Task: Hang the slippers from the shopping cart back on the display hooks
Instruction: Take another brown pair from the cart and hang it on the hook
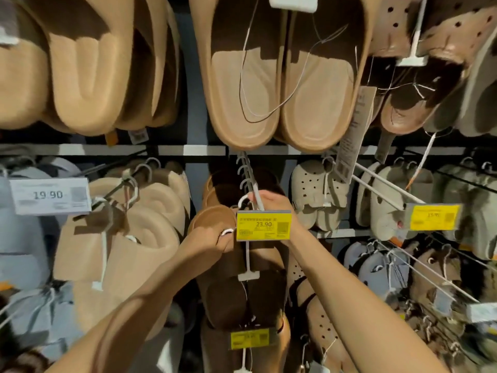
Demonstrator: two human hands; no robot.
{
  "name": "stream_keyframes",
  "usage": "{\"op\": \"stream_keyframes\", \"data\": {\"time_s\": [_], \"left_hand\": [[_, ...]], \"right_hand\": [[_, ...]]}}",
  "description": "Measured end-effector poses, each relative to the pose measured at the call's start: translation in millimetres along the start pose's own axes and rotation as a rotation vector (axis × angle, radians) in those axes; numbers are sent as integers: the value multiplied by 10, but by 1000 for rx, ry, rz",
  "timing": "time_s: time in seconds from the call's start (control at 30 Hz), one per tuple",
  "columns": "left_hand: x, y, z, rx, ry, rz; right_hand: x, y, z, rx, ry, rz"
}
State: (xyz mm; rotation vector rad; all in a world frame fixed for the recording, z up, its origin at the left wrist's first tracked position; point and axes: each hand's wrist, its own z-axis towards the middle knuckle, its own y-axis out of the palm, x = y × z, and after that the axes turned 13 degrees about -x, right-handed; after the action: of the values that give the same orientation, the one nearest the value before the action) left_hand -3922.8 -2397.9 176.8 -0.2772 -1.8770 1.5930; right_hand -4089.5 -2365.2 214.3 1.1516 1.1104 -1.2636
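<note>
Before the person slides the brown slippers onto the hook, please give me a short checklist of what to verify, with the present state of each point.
1. Right hand holds the white hanger loop at the display hook: ok.
2. Loop already over the hook's tip: cannot tell, the fingers and the yellow price tag hide it.
3. Left hand supports the brown slippers from below: ok.
4. Room on the hook: ok, white hangers sit further back.
5. Slippers match the brown pairs behind: ok by colour; size cannot tell.
</note>
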Motion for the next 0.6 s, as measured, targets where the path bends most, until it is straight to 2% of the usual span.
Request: {"op": "stream_keyframes", "data": {"time_s": [0.03,0.13,0.2,0.3,0.4,0.47,0.53,0.6], "left_hand": [[17,22,11,-24,-8,-6],[124,57,-24,49,69,-38],[90,91,-64,109,144,-32],[-49,162,-124,190,232,59],[-137,257,-352,296,291,123],[-187,354,-557,356,370,167],[-176,337,-889,312,369,186],[-323,286,-1132,270,258,108]], "right_hand": [[23,-5,-26,-2,-11,38],[22,7,-128,14,-18,148],[63,18,-221,71,-50,108],[275,88,-421,199,-24,-288],[439,312,-625,206,147,-898],[471,518,-714,346,59,-1313],[499,795,-790,398,97,-1477],[525,1126,-884,283,120,-1463]]}}
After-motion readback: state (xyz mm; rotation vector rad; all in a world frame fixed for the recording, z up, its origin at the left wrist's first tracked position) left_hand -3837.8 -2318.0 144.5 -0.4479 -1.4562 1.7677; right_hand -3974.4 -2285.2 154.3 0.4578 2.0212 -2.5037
